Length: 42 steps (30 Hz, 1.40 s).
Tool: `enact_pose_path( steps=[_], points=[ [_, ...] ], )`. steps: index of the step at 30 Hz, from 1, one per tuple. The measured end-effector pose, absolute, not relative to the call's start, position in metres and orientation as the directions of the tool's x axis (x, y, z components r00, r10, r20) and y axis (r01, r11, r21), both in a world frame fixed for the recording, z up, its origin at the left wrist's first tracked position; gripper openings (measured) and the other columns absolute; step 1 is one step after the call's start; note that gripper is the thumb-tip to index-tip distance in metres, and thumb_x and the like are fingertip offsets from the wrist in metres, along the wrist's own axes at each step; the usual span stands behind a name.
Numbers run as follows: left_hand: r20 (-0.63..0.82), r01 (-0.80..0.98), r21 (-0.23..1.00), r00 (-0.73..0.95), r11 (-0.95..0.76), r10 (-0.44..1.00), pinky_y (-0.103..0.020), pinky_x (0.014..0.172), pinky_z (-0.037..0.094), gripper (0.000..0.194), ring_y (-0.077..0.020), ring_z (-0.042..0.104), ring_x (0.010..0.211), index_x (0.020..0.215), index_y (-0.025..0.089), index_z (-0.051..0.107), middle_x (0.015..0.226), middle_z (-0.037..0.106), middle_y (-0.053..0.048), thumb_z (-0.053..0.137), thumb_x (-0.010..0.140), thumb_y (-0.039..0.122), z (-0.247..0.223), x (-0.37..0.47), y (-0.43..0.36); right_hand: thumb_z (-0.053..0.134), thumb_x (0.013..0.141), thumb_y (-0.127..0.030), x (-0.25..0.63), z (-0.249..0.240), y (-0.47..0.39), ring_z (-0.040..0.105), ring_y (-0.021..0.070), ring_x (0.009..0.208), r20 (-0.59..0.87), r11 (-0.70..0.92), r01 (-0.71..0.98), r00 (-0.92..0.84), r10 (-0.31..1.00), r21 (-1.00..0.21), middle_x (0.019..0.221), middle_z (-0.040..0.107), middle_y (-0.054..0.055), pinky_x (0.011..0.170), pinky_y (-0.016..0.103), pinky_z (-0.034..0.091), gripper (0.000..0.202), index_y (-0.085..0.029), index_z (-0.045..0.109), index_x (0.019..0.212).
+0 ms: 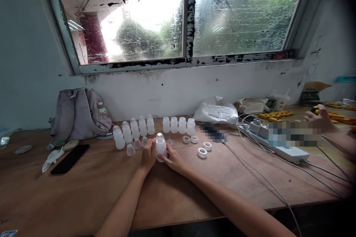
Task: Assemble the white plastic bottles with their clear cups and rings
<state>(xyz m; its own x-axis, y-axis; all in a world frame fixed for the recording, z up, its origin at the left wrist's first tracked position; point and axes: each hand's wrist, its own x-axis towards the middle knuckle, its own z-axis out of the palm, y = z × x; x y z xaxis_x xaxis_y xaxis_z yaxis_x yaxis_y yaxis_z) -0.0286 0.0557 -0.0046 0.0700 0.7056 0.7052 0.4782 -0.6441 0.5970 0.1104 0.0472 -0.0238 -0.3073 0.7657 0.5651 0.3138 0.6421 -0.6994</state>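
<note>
A frosted white baby bottle (161,147) with a clear cap on top stands upright at the middle of the table. My left hand (148,154) is closed against its left side, and my right hand (174,160) grips it from the right. Just behind my right fingers sits a small clear teat (169,141). Several capped bottles (127,132) stand in a row at the left, with clear caps (130,150) in front of them. Several open bottles (174,125) are lined up behind to the right. White collar rings (202,152) lie on the table right of my hands.
At the left are a grey backpack (75,114) and a black phone-like slab (70,159). A silver bag (216,112), a white power strip (283,152) and trailing cables occupy the right. Another person's hand (322,118) holds something beside yellow parts (275,115) at far right.
</note>
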Motion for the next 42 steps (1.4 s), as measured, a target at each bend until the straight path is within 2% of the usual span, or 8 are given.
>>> enact_pose_path(
  steps=[4, 7, 10, 13, 21, 27, 35, 42],
  points=[
    [0.686, 0.538, 0.631, -0.052, -0.559, 0.726, -0.030, 0.078, 0.040, 0.036, -0.0167, 0.054, 0.088, 0.097, 0.018, 0.053, 0.094, 0.059, -0.006, 0.021, 0.088, 0.030, -0.004, -0.035, 0.060, 0.058, 0.071, -0.036, 0.113, -0.004, 0.048, 0.045, 0.0214, 0.105, 0.696, 0.712, 0.350, -0.196, 0.691, -0.609, 0.117, 0.045, 0.010, 0.085, 0.035, 0.039, 0.065, -0.021, 0.027, 0.125],
    [0.659, 0.581, 0.656, -0.132, -0.481, 0.741, -0.031, 0.077, 0.040, 0.033, -0.0181, 0.054, 0.087, 0.094, 0.018, 0.054, 0.093, 0.060, -0.006, 0.024, 0.087, 0.030, -0.005, -0.044, 0.068, 0.058, 0.070, -0.038, 0.112, 0.021, 0.050, 0.050, 0.0197, 0.093, 0.739, 0.729, 0.452, -0.198, 0.644, -0.514, 0.107, 0.051, 0.009, 0.080, 0.034, 0.041, 0.055, -0.021, 0.037, 0.118],
    [0.636, 0.621, 0.668, -0.191, -0.409, 0.748, -0.030, 0.073, 0.040, 0.030, -0.0186, 0.056, 0.082, 0.091, 0.019, 0.054, 0.090, 0.062, -0.006, 0.026, 0.086, 0.030, -0.009, -0.053, 0.076, 0.058, 0.068, -0.043, 0.110, 0.048, 0.060, 0.053, 0.0175, 0.075, 0.643, 0.669, 0.594, -0.306, 0.702, -0.448, 0.081, 0.058, 0.005, 0.067, 0.029, 0.041, 0.035, -0.019, 0.054, 0.094],
    [0.622, 0.653, 0.669, -0.233, -0.354, 0.747, -0.028, 0.069, 0.040, 0.027, -0.0180, 0.057, 0.079, 0.090, 0.019, 0.054, 0.088, 0.063, -0.006, 0.028, 0.085, 0.028, -0.013, -0.058, 0.082, 0.058, 0.067, -0.044, 0.107, 0.072, 0.079, 0.051, 0.0147, 0.060, 0.504, 0.594, 0.693, -0.372, 0.780, -0.408, 0.065, 0.056, 0.002, 0.055, 0.024, 0.037, 0.028, -0.018, 0.057, 0.077],
    [0.567, 0.790, 0.563, -0.154, -0.244, 0.809, -0.025, 0.061, 0.038, 0.020, -0.0177, 0.058, 0.074, 0.088, 0.019, 0.054, 0.084, 0.063, -0.006, 0.035, 0.083, 0.023, -0.017, -0.055, 0.083, 0.050, 0.077, -0.030, 0.103, 0.100, 0.160, 0.054, 0.0189, 0.085, 0.571, 0.386, 0.837, -0.111, 0.813, -0.387, 0.094, 0.060, 0.010, 0.071, 0.026, 0.036, 0.035, -0.015, 0.045, 0.108],
    [0.467, 0.865, 0.476, -0.095, -0.160, 0.879, -0.025, 0.058, 0.037, 0.015, -0.0182, 0.058, 0.073, 0.080, 0.019, 0.054, 0.082, 0.063, -0.006, 0.039, 0.079, 0.019, -0.023, -0.052, 0.085, 0.043, 0.081, -0.023, 0.089, 0.070, 0.200, 0.053, 0.0203, 0.093, 0.529, 0.356, 0.885, -0.157, 0.834, -0.299, 0.090, 0.062, 0.009, 0.092, 0.037, 0.021, 0.030, -0.013, 0.042, 0.110],
    [0.431, 0.885, 0.429, -0.026, -0.180, 0.902, -0.027, 0.059, 0.038, 0.018, -0.0194, 0.058, 0.074, 0.082, 0.019, 0.054, 0.082, 0.061, -0.007, 0.036, 0.082, 0.021, -0.022, -0.049, 0.083, 0.038, 0.084, -0.022, 0.085, 0.049, 0.216, 0.048, 0.0227, 0.100, 0.475, 0.342, 0.914, -0.207, 0.855, -0.219, 0.092, 0.061, 0.012, 0.095, 0.046, 0.011, 0.029, -0.013, 0.041, 0.111],
    [0.426, 0.870, 0.386, 0.127, -0.307, 0.896, -0.030, 0.076, 0.037, 0.014, -0.0194, 0.051, 0.086, 0.083, 0.018, 0.054, 0.084, 0.058, -0.007, 0.040, 0.079, 0.018, -0.021, -0.043, 0.080, 0.036, 0.084, -0.023, 0.085, 0.048, 0.220, 0.045, 0.0242, 0.103, 0.473, 0.331, 0.919, -0.198, 0.858, -0.216, 0.094, 0.058, 0.013, 0.093, 0.048, 0.014, 0.031, -0.010, 0.034, 0.113]
  ],
)
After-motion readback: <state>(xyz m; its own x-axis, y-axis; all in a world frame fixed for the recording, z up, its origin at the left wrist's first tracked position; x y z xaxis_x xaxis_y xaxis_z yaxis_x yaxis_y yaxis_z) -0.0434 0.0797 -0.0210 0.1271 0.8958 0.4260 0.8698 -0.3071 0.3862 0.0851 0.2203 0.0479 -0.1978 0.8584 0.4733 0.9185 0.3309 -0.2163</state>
